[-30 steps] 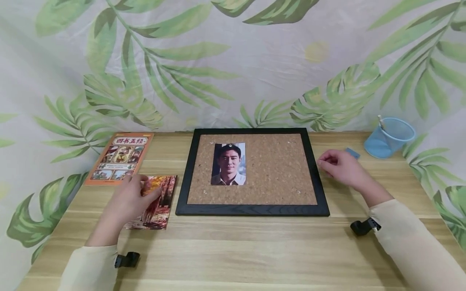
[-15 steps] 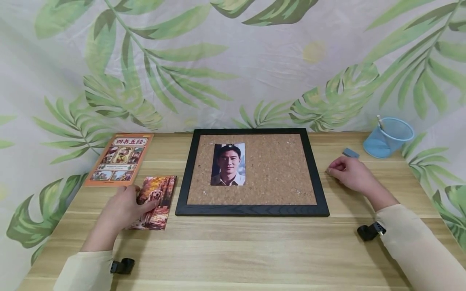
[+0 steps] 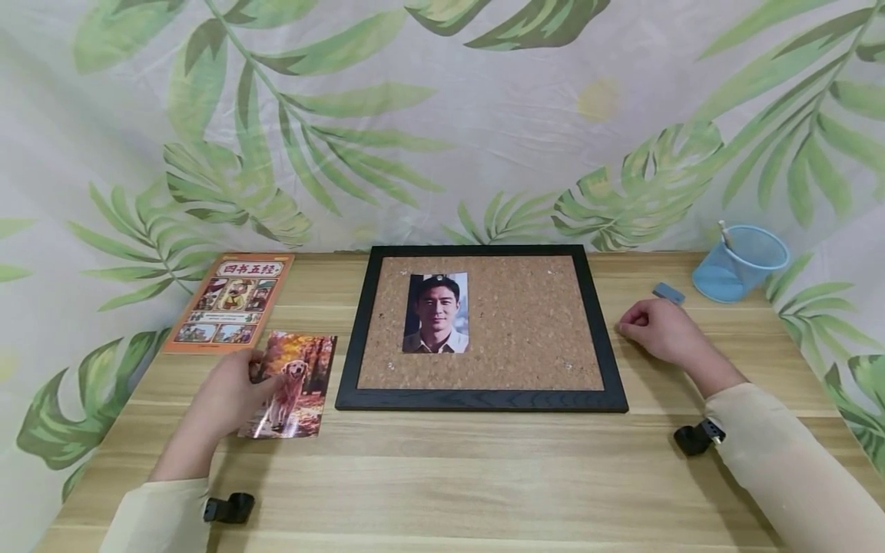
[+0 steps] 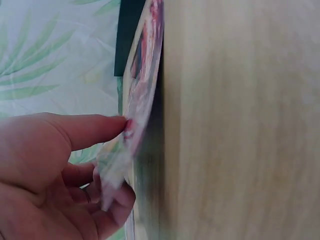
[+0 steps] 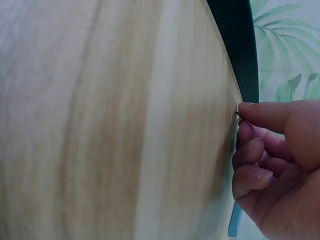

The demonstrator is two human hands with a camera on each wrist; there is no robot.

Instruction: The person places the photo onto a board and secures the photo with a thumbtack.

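My left hand (image 3: 231,392) pinches the left edge of a photo of a golden retriever among autumn leaves (image 3: 297,384). In the left wrist view the thumb lies on the photo's face (image 4: 142,95), fingers are curled behind it, and that edge is bent up from the table. My right hand (image 3: 664,332) is just right of the framed cork board (image 3: 525,322). Its thumb and forefinger pinch a tiny pin (image 5: 238,116), mostly hidden by the fingertips. A portrait photo (image 3: 435,315) hangs on the board's left half, a pin at its top edge.
An orange comic-style booklet (image 3: 231,303) lies at the back left, beyond the dog photo. Behind the right hand lie a small blue block (image 3: 668,292) and a blue mesh pen cup (image 3: 736,265) with a stick in it. Patterned cloth (image 3: 484,138) rises behind the table.
The left hand has slid toward the dog photo's left edge, uncovering the dog. The right hand has drawn back a little from the board's right edge, toward the person.
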